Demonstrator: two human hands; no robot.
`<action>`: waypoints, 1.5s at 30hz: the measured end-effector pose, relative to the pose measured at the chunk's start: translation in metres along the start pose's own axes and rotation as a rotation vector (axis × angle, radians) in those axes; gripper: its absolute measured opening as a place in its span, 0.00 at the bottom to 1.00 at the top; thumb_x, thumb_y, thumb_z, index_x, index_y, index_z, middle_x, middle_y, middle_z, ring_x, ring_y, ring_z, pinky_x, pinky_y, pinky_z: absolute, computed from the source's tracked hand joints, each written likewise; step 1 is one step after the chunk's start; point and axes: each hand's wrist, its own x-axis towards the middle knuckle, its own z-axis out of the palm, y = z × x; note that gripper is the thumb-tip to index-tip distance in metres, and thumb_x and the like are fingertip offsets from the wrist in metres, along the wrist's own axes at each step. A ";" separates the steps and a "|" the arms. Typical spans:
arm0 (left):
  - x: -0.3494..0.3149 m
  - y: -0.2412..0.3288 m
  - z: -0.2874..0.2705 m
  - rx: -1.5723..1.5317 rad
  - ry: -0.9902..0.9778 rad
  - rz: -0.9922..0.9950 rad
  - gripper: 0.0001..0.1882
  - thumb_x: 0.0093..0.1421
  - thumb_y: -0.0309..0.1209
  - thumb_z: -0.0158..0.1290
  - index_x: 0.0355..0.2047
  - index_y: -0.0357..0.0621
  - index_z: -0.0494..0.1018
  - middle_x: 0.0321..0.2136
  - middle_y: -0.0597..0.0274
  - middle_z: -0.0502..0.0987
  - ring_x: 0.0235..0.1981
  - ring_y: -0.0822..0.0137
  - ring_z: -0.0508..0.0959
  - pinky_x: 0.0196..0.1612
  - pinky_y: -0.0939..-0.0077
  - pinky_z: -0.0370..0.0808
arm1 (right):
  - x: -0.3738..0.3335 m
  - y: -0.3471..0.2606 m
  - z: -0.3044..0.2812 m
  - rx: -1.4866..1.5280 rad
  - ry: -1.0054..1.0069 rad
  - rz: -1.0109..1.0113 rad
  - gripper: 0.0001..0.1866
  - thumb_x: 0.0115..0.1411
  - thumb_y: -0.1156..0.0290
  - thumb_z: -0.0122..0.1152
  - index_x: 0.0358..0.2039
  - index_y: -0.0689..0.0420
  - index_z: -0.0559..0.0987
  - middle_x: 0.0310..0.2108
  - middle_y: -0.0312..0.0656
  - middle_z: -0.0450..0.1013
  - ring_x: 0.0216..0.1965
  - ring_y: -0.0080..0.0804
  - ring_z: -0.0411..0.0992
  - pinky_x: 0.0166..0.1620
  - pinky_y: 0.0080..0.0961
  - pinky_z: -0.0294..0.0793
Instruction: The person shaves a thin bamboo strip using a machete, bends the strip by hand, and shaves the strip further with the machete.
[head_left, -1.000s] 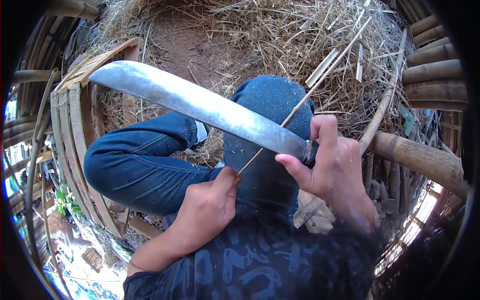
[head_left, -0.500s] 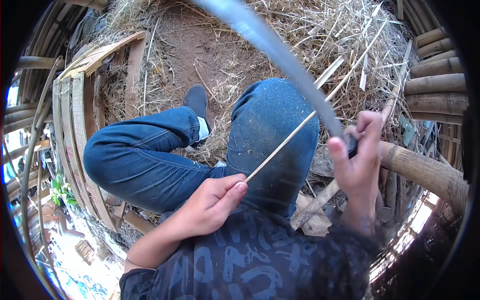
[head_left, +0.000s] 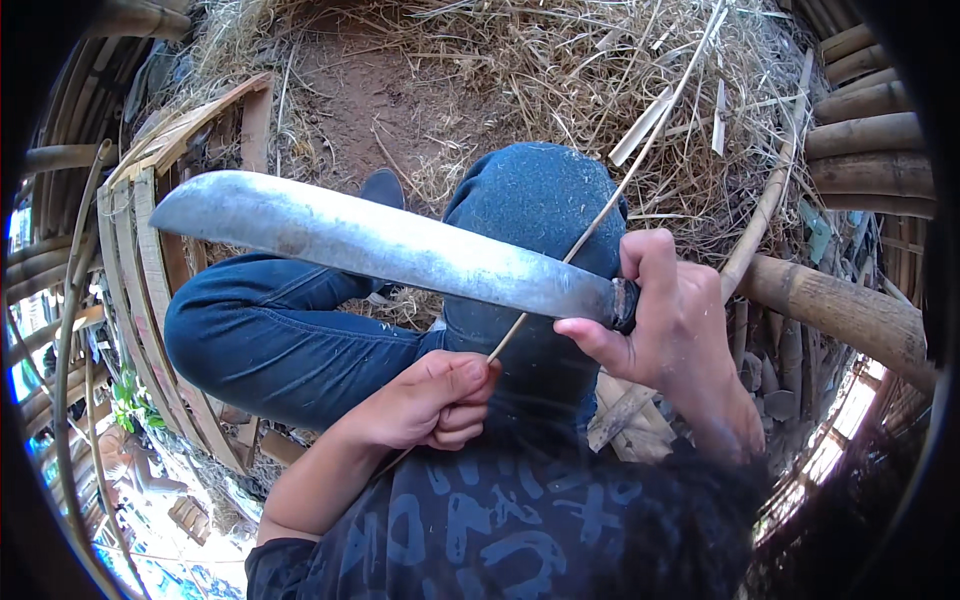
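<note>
My left hand [head_left: 440, 402] is closed round the near part of a thin bamboo strip [head_left: 632, 172]. The strip slants up and to the right across my bent knee, and its short tail shows below the fist. In my right hand [head_left: 675, 320] is the dark handle of a machete [head_left: 400, 245], the thumb stretched out under the base of the blade. The broad grey blade points left and lies across the view over the strip, hiding a short piece of it. Whether the edge touches the strip I cannot tell.
Dry straw and shavings [head_left: 520, 60] cover the ground ahead. A slatted wooden crate [head_left: 150, 270] stands at the left. A thick bamboo pole [head_left: 850, 315] lies at the right, with stacked bamboo poles [head_left: 870, 140] behind it. My legs in jeans [head_left: 290, 340] are folded in front.
The machete blade has swung from pointing up to lying leftward across the strip. My right hand has turned and moved slightly left; my left hand still grips the strip, now with more tail below.
</note>
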 end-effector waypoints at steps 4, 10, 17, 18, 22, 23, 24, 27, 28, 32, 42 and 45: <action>-0.002 -0.001 0.006 0.080 0.056 0.073 0.16 0.69 0.42 0.39 0.25 0.49 0.58 0.14 0.76 0.51 0.13 0.81 0.50 0.15 0.85 0.47 | 0.001 0.004 -0.001 -0.004 0.011 0.029 0.32 0.51 0.39 0.60 0.32 0.58 0.65 0.12 0.34 0.60 0.10 0.30 0.67 0.16 0.26 0.66; -0.017 -0.007 0.005 0.124 0.073 0.101 0.18 0.69 0.41 0.38 0.23 0.48 0.57 0.14 0.75 0.51 0.13 0.81 0.50 0.15 0.84 0.48 | 0.003 0.058 -0.014 -0.093 0.167 0.345 0.28 0.58 0.42 0.55 0.33 0.56 0.61 0.11 0.30 0.55 0.11 0.24 0.64 0.14 0.23 0.62; -0.003 -0.008 -0.017 -0.077 -0.079 0.001 0.21 0.69 0.46 0.37 0.21 0.49 0.55 0.12 0.78 0.47 0.12 0.81 0.49 0.13 0.84 0.44 | -0.007 0.043 -0.012 0.350 0.371 0.348 0.25 0.60 0.48 0.56 0.34 0.56 0.59 0.16 0.30 0.55 0.15 0.17 0.56 0.18 0.17 0.56; 0.000 -0.007 -0.016 -0.041 -0.094 0.037 0.22 0.69 0.47 0.37 0.21 0.49 0.55 0.12 0.77 0.47 0.12 0.80 0.49 0.13 0.83 0.44 | -0.008 0.034 -0.009 0.281 0.333 0.308 0.28 0.56 0.46 0.60 0.34 0.57 0.59 0.18 0.32 0.56 0.17 0.18 0.58 0.18 0.19 0.57; -0.003 -0.004 -0.001 0.208 0.025 0.157 0.21 0.69 0.44 0.37 0.21 0.47 0.56 0.13 0.75 0.49 0.13 0.79 0.51 0.15 0.83 0.47 | -0.004 0.001 -0.001 0.103 0.084 0.123 0.31 0.50 0.44 0.66 0.32 0.58 0.63 0.15 0.37 0.61 0.11 0.31 0.66 0.16 0.27 0.66; -0.004 -0.004 0.006 0.308 0.139 0.184 0.21 0.69 0.43 0.37 0.21 0.46 0.57 0.14 0.75 0.50 0.14 0.79 0.51 0.15 0.83 0.48 | -0.003 -0.003 -0.001 0.036 0.045 0.046 0.30 0.50 0.45 0.65 0.31 0.58 0.64 0.14 0.37 0.61 0.11 0.32 0.67 0.16 0.27 0.67; -0.004 -0.003 0.010 0.291 0.169 0.184 0.19 0.70 0.41 0.37 0.23 0.44 0.59 0.15 0.74 0.52 0.15 0.79 0.52 0.18 0.83 0.51 | -0.002 -0.005 -0.001 0.035 0.045 0.053 0.30 0.50 0.45 0.65 0.31 0.58 0.64 0.14 0.37 0.61 0.11 0.32 0.67 0.16 0.27 0.67; -0.001 -0.009 0.019 0.477 0.334 0.233 0.20 0.70 0.40 0.36 0.23 0.43 0.60 0.15 0.74 0.53 0.16 0.79 0.53 0.19 0.82 0.53 | -0.001 -0.008 -0.003 0.070 0.003 0.025 0.28 0.52 0.45 0.64 0.31 0.57 0.65 0.12 0.36 0.61 0.11 0.34 0.68 0.16 0.27 0.67; -0.001 -0.009 0.020 0.476 0.333 0.230 0.20 0.70 0.40 0.36 0.23 0.43 0.60 0.15 0.74 0.53 0.16 0.79 0.53 0.19 0.82 0.53 | -0.001 -0.008 -0.004 0.045 -0.005 0.024 0.28 0.52 0.45 0.63 0.31 0.57 0.65 0.12 0.36 0.61 0.11 0.33 0.68 0.16 0.27 0.66; -0.004 -0.011 0.018 0.575 0.322 0.248 0.21 0.70 0.40 0.35 0.21 0.43 0.59 0.15 0.74 0.55 0.16 0.80 0.54 0.19 0.81 0.55 | 0.002 0.000 0.001 -0.035 0.026 0.023 0.29 0.53 0.41 0.59 0.31 0.57 0.65 0.10 0.34 0.60 0.10 0.32 0.67 0.15 0.27 0.65; -0.012 -0.011 0.011 0.435 0.241 0.238 0.21 0.70 0.40 0.34 0.20 0.45 0.56 0.14 0.75 0.52 0.15 0.79 0.53 0.18 0.82 0.54 | 0.002 0.029 -0.009 -0.024 0.206 0.283 0.28 0.55 0.44 0.59 0.33 0.58 0.62 0.13 0.36 0.58 0.11 0.32 0.68 0.15 0.27 0.64; -0.009 -0.009 0.007 0.322 0.128 0.192 0.22 0.70 0.43 0.35 0.19 0.46 0.55 0.13 0.75 0.51 0.14 0.79 0.51 0.17 0.82 0.51 | -0.002 0.008 -0.002 0.009 0.179 0.155 0.30 0.54 0.43 0.60 0.33 0.58 0.62 0.13 0.36 0.59 0.11 0.30 0.67 0.15 0.27 0.64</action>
